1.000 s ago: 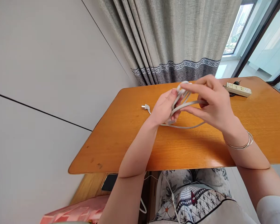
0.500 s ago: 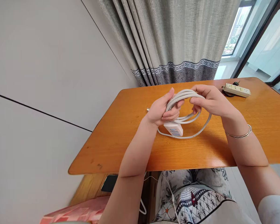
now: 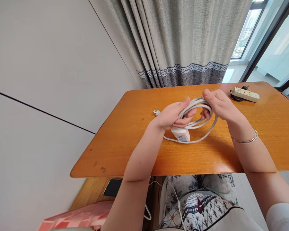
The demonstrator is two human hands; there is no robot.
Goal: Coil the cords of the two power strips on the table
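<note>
Wooden tabletop before a grey curtain: your two hands grip the white cable coil, just beyond the white block.
Measured from the white block, the white cable coil lies on the far side, its long axis running roughly left to right between your palms. Your left hand is the nearer to the block, fingers curled under the strands and thumb above; your right hand, farther to the block's right, pinches the other end, thumb on top and fingers bent behind. A loose cable loop sweeps around the block's near and right sides. The plug is left of and beyond the block; the power strip sits well to its far right. Whether the block touches the wood, you cannot tell.
</note>
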